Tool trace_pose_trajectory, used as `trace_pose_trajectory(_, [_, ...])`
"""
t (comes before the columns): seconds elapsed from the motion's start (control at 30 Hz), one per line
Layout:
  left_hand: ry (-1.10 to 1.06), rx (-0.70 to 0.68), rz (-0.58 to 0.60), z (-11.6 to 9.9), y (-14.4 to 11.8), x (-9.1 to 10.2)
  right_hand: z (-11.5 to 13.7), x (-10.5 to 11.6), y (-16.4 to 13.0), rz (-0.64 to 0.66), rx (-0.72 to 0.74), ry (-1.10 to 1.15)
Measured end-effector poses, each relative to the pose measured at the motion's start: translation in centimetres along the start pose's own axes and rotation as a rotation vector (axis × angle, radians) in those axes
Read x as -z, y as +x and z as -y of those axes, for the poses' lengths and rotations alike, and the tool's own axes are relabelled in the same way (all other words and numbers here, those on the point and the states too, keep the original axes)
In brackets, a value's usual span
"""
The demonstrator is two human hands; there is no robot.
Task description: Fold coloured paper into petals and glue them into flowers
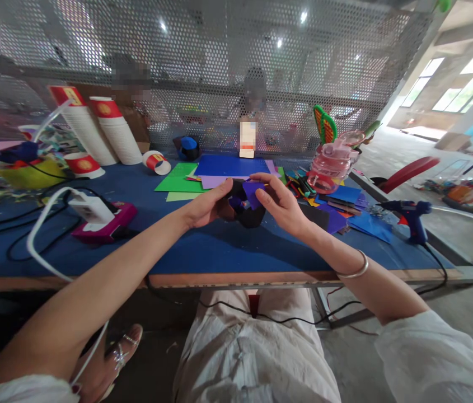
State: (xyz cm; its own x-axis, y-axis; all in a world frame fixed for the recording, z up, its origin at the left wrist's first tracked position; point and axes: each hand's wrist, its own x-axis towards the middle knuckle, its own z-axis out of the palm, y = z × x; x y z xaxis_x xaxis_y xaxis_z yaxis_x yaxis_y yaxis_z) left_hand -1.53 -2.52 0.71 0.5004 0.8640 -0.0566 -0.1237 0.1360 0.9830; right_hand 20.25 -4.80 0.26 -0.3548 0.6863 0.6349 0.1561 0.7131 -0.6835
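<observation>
Purple foam or card, a small cut piece [252, 193], sits pinched between the thumb and fingers of my right hand [280, 207], held just above the blue tabletop [219, 246] near its middle. My left hand [209, 206] closes on a dark, rounded black piece [249, 215] that the purple scrap lies against; what exactly that dark piece is I cannot tell. Both grips are closed on the work, fingertips meeting over it. I judge the purple scrap light, thin and bendable, easily creased, so the edges are the place to hold it, with gentle pressure.

Behind the hands lie flat coloured sheets [219, 170] in green, blue and lilac. To the right stand a pink clear plastic jug [332, 165], a scatter of more cut paper [345, 210] and a blue glue gun [410, 218] near the table edge, its cord trailing off. To the left are a white charger on a magenta box [102, 218], black cables, and stacks of red-and-white paper cups [97, 129]. Nothing stands between the hands.
</observation>
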Motion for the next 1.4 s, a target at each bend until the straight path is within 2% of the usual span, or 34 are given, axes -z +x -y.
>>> trace_pose_trajectory(0.1, [0.044,-0.001,-0.069,-0.1,0.0,-0.1,-0.4,-0.2,0.1,0.015,-0.087,0.064])
trace_pose_trajectory(0.2, [0.072,-0.048,-0.124,-0.2,-0.1,-0.2,-0.5,-0.3,0.2,0.022,-0.084,0.019])
trace_pose_trajectory(0.33, [0.082,-0.13,-0.094,-0.1,-0.1,-0.2,-0.6,-0.2,0.1,0.002,-0.006,-0.153])
trace_pose_trajectory(0.47, [0.133,-0.114,-0.098,0.1,0.0,0.1,-0.8,-0.1,0.0,0.021,0.018,-0.247])
trace_pose_trajectory(0.83, [0.141,-0.069,-0.146,0.2,0.0,0.1,-1.1,-0.4,0.0,0.009,0.005,-0.235])
trace_pose_trajectory(1.0, [0.141,-0.07,-0.119,-0.1,-0.2,0.0,-1.0,-0.5,0.1,0.028,-0.028,-0.165])
trace_pose_trajectory(1.07, [0.141,-0.058,-0.128,-0.3,-0.3,-0.2,-0.9,-0.6,0.2,0.016,-0.09,-0.084])
trace_pose_trajectory(1.17, [0.15,-0.088,-0.178,-0.6,-0.5,-0.6,-0.9,-0.8,0.3,-0.016,-0.278,0.117])
trace_pose_trajectory(1.27, [0.196,-0.181,-0.245,-0.8,-0.5,-0.8,-0.9,-0.9,0.4,-0.075,-0.417,0.331])
trace_pose_trajectory(1.4, [0.405,-0.361,-0.232,-0.3,-0.2,-0.5,-0.8,-0.9,0.5,-0.172,-0.535,0.47])
